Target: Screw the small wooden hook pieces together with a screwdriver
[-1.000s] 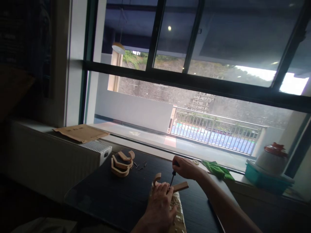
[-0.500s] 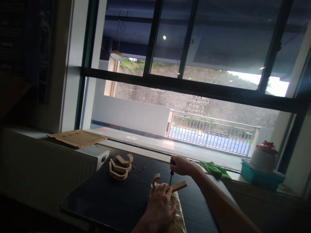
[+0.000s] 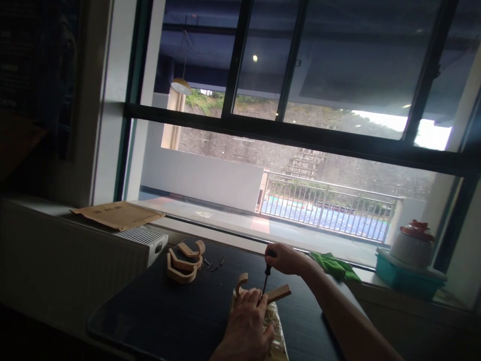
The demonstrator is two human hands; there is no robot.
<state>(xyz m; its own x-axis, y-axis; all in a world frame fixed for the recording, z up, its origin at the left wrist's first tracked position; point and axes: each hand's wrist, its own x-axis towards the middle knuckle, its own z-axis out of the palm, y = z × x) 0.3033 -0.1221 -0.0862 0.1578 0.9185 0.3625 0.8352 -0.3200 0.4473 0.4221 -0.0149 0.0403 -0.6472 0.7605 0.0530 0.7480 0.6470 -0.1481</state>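
Observation:
My right hand (image 3: 283, 258) is wrapped around the dark handle of a screwdriver (image 3: 267, 276), whose shaft points down. The tip is hidden at my left hand's fingers. My left hand (image 3: 250, 318) presses a curved wooden hook (image 3: 280, 293) down and holds it in place. The hook's bent end shows left of the fingers and its straight end sticks out to the right. Beneath lies a block wrapped in shiny, crinkled, gold-toned film (image 3: 277, 331). Several similar wooden hooks (image 3: 182, 275) lie on the dark table (image 3: 161, 311) to the left, beside several small screws (image 3: 216, 265).
A brown envelope (image 3: 120, 215) rests on the white radiator (image 3: 146, 245) at the left. Along the windowsill are a green cloth (image 3: 334, 265) and a teal box (image 3: 408, 275) with a white, red-topped container (image 3: 413, 245) on it. A large window stands behind the table.
The view has shifted slightly. Both hands keep their hold; the screwdriver stays upright over the hook with only a slight change in the right hand's position.

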